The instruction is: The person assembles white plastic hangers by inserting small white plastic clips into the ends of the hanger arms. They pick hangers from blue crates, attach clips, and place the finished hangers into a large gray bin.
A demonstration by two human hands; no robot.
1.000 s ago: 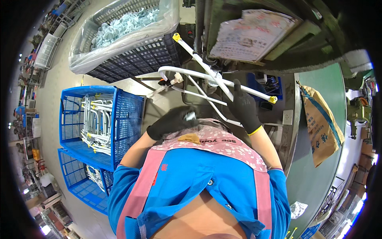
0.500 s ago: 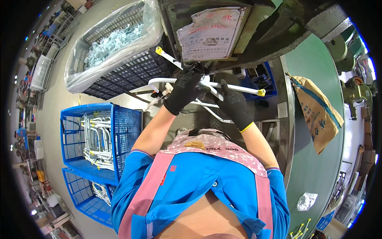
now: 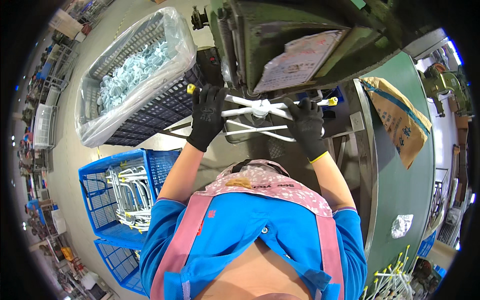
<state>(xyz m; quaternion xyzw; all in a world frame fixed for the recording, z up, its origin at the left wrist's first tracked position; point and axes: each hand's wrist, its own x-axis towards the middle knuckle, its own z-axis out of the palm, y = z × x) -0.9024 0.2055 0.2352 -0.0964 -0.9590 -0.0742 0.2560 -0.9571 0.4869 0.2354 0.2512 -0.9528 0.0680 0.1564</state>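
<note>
A white tubular metal frame [image 3: 239,101] with yellow end caps is held below a green machine [image 3: 250,37]. Its tubes cross at a pale plastic hub [image 3: 260,108], which sits just under the machine's lower tip. In a black glove, my left hand [image 3: 206,118] is closed around the frame's left side, near a yellow cap. My right hand [image 3: 306,125], gloved too, grips the tubes on the right, a little short of the other cap. Both palms hide parts of the tubes.
On the left stands a black crate [image 3: 150,117], plastic-lined, with many pale blue plastic pieces. Nearer are stacked blue crates [image 3: 148,182] of white tubes. The green bench [image 3: 395,210] at right carries a brown paper sack [image 3: 400,120], crumpled foil [image 3: 401,226] and capped tubes [image 3: 392,277].
My hands have moved apart from the hub to the frame's two sides. The frame has turned more level, and the hub now shows uncovered. My view has shifted slightly.
</note>
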